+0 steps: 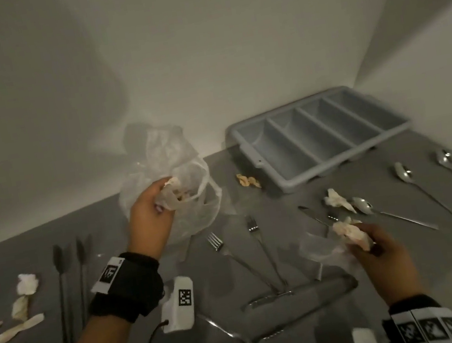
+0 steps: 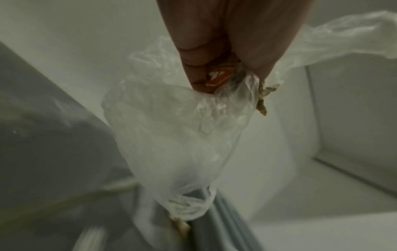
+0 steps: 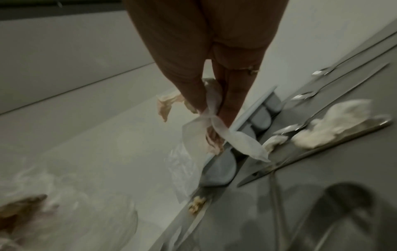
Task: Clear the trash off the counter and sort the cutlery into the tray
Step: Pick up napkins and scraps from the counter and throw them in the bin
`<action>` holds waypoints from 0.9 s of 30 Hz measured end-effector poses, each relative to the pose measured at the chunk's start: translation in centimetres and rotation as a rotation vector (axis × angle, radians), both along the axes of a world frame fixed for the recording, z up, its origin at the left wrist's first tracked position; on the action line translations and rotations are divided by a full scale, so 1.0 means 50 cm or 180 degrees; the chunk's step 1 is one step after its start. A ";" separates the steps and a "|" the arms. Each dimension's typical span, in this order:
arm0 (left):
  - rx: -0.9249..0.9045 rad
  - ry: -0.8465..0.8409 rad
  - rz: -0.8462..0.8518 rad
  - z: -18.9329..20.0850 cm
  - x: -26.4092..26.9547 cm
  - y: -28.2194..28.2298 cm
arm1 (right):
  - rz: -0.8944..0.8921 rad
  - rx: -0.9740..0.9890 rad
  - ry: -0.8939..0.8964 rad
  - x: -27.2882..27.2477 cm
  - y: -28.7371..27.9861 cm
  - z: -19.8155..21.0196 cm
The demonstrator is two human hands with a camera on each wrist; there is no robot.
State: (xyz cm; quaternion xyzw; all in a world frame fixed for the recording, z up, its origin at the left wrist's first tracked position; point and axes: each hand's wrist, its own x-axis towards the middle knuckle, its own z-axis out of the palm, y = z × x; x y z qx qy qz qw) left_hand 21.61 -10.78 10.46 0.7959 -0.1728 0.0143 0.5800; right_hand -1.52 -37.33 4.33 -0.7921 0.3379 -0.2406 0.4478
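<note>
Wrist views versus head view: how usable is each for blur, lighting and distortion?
Head view: dim but mostly sharp, tray and spoons readable; wide-angle bending at the edges. Left wrist view: plastic bag legible, counter below smeared by motion blur. Right wrist view: dim, blurred throughout, strongly tilted; crumpled tissue soft, cutlery streaked.
</note>
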 end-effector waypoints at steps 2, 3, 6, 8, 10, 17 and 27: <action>-0.0446 0.0187 -0.0469 0.032 -0.063 -0.077 | -0.0294 -0.0032 -0.0009 -0.055 -0.031 0.003; -0.0555 0.0254 -0.0684 0.042 -0.095 -0.117 | -0.0435 -0.0027 -0.0028 -0.086 -0.047 0.005; -0.0638 0.0592 -0.1294 0.048 -0.198 -0.251 | -0.0928 -0.0012 -0.0085 -0.195 -0.102 0.001; -0.0661 0.0806 -0.1693 0.031 -0.273 -0.340 | -0.1306 0.0038 -0.0098 -0.278 -0.145 -0.014; -0.0567 0.0969 -0.2018 0.009 -0.356 -0.430 | -0.1667 0.0166 -0.0055 -0.370 -0.191 -0.029; -0.0062 0.1342 -0.2763 -0.095 -0.640 -0.688 | -0.2619 0.0304 0.0195 -0.685 -0.326 -0.098; 0.1162 0.2068 -0.2665 -0.397 -0.878 -0.929 | -0.3717 0.0954 0.0234 -0.914 -0.432 -0.273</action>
